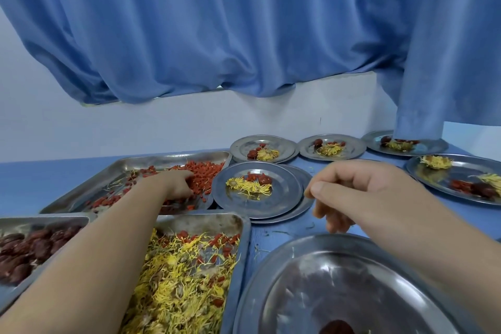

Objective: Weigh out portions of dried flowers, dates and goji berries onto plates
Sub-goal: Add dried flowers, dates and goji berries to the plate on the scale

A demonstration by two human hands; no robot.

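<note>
My left hand (177,184) reaches into the far steel tray (160,161) and its curled fingers dig into the red goji berries (206,171); what they hold is hidden. A near tray (238,225) holds yellow dried flowers (176,279) mixed with a few berries. Dark dates (29,249) fill a tray at the left edge. My right hand (349,192) hovers with loosely curled fingers above the table, beside a plate (235,206) bearing flowers, berries and a date. A large steel plate (352,279) lies nearest me with one date (336,327) on it.
Filled plates stand at the back (244,146), (349,154), (431,148) and at the right (458,168). A blue curtain (244,22) hangs over the wall, its right fold touching the rear right plate. The table (27,179) is blue, with scattered petal bits.
</note>
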